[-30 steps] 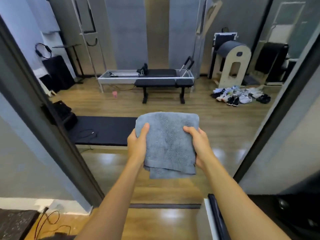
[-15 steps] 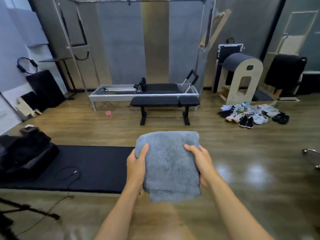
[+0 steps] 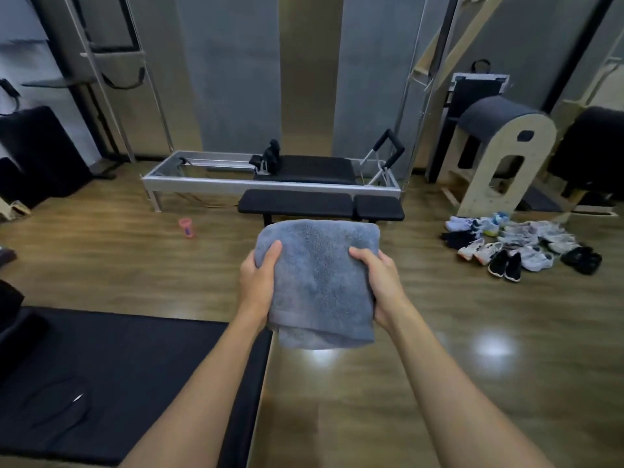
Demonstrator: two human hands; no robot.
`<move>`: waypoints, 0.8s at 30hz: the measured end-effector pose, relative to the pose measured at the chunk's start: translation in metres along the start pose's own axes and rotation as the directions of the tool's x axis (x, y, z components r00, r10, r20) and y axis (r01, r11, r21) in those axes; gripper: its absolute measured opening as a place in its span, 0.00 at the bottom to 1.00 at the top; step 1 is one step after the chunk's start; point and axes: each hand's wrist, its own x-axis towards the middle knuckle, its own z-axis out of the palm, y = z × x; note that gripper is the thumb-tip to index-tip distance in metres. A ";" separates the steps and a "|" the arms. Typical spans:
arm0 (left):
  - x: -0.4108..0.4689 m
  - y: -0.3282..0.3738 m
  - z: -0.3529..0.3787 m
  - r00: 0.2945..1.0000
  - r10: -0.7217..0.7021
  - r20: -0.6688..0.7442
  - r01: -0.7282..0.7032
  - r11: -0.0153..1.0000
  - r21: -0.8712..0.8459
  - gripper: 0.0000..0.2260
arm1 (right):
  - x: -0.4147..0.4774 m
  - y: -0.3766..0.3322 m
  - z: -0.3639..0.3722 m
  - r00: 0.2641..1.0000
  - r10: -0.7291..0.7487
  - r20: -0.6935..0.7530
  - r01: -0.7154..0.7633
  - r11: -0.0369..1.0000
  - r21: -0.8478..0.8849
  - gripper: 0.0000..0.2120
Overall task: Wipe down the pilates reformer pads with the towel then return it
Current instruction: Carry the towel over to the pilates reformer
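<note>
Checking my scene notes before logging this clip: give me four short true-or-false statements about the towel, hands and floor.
1. The left hand and right hand both grip the folded grey towel. True.
2. The grey towel lies on the reformer. False: it is held in the air, apart from the reformer.
3. A pink cup sits on the wood floor left of the black bench. True.
4. The shoes sit on a rack. False: the shoes lie in a loose pile on the floor.

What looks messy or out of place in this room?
A heap of shoes lies jumbled on the wooden floor at the right, not lined up in pairs. A small pink cup sits alone on the floor left of the black bench. Nothing looks spilled or broken.
</note>
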 end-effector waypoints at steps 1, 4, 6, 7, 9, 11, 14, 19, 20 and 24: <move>0.029 -0.002 0.012 1.000 -0.006 0.000 0.006 1.000 0.003 0.12 | 0.031 -0.005 0.000 1.000 0.007 -0.001 -0.007 1.000 -0.002 0.09; 0.115 -0.013 0.047 0.999 -0.004 -0.037 0.004 1.000 0.006 0.12 | 0.129 -0.014 -0.001 1.000 0.026 0.017 -0.026 1.000 -0.010 0.08; 0.170 -0.025 0.068 0.997 0.008 -0.083 -0.007 1.000 0.009 0.12 | 0.196 -0.012 -0.001 0.998 0.042 0.050 -0.041 0.999 -0.017 0.08; 0.195 -0.031 0.077 0.994 0.003 -0.110 -0.002 1.000 0.010 0.13 | 0.227 -0.010 0.000 0.997 0.051 0.064 -0.050 0.998 -0.025 0.07; 0.244 -0.040 0.093 0.988 -0.009 -0.152 0.010 1.000 0.003 0.13 | 0.288 -0.009 0.003 0.991 0.085 0.106 -0.082 0.996 -0.032 0.07; 0.295 -0.046 0.109 0.983 -0.030 -0.181 0.029 1.000 -0.009 0.13 | 0.350 -0.012 0.010 0.981 0.123 0.147 -0.119 0.992 -0.040 0.08; 0.369 -0.049 0.125 0.977 -0.050 -0.206 0.049 0.999 -0.010 0.14 | 0.435 -0.018 0.027 0.970 0.162 0.184 -0.153 0.986 -0.062 0.09; 0.509 -0.068 0.132 0.966 -0.078 -0.246 0.083 0.996 0.011 0.14 | 0.571 -0.007 0.069 0.941 0.248 0.232 -0.232 0.968 -0.095 0.15; 0.538 -0.076 0.133 0.968 -0.090 -0.236 0.097 0.995 0.018 0.14 | 0.597 -0.001 0.076 0.932 0.270 0.241 -0.252 0.962 -0.101 0.16; 0.641 -0.099 0.139 0.975 -0.132 -0.177 0.137 0.991 0.012 0.14 | 0.689 0.016 0.100 0.922 0.339 0.186 -0.332 0.941 -0.067 0.13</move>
